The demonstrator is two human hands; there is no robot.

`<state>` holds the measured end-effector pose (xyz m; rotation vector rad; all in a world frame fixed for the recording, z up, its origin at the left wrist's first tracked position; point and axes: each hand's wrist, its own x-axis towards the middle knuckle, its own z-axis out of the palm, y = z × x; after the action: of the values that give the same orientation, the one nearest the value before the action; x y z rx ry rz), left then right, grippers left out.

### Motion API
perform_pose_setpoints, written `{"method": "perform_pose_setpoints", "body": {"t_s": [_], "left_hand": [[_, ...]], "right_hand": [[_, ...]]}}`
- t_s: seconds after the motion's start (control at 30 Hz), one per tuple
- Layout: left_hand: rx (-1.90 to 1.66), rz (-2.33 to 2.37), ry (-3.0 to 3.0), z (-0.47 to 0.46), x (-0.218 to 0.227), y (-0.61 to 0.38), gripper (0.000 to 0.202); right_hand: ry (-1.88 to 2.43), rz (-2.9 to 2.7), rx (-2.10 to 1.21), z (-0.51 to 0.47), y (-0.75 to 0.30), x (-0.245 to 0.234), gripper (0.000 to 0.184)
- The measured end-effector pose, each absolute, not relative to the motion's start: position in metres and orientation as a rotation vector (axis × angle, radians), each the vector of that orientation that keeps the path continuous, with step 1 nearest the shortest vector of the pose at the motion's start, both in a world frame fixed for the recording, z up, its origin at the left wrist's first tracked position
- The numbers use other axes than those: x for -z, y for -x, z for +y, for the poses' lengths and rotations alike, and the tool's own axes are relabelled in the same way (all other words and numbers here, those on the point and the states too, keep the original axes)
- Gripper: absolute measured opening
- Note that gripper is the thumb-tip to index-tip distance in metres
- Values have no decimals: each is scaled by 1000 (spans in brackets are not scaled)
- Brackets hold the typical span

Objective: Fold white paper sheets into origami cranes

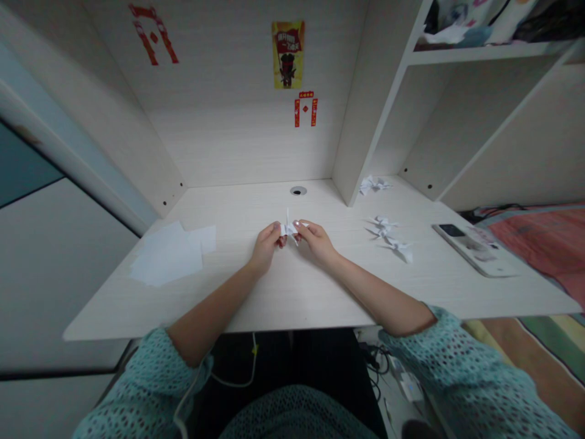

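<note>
A small white origami crane (pixel 289 230) is held between my two hands above the middle of the desk, one thin point of it sticking up. My left hand (pixel 266 245) pinches its left side between thumb and fingers. On the other side, my right hand (pixel 316 241) is closed on the right part, the thumb lying over the paper. Several folded paper cranes (pixel 384 230) rest on the desk to the right of my right hand. White paper sheets (pixel 171 256) lie in an overlapping pile to the left.
The white desk (pixel 283 299) has a cable hole (pixel 298 191) near its back panel. A phone (pixel 473 250) lies at the right. More folded paper (pixel 375 184) sits behind, beside the upright divider (pixel 365 122). Cables (pixel 377 363) hang below the desk's front edge.
</note>
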<state>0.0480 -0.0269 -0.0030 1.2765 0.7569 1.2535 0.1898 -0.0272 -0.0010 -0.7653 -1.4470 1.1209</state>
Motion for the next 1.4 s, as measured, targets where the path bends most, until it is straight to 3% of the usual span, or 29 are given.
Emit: {"method": "perform_pose_setpoints", "body": {"t_s": [0.37, 1.4], "left_hand": [[-1272, 748, -1157, -29, 0, -50, 39], [-1274, 682, -875, -26, -1, -51, 32]], "right_hand": [[643, -1307, -1304, -24, -186, 8, 37], [718, -1281, -1322, -24, -184, 9, 40]]}}
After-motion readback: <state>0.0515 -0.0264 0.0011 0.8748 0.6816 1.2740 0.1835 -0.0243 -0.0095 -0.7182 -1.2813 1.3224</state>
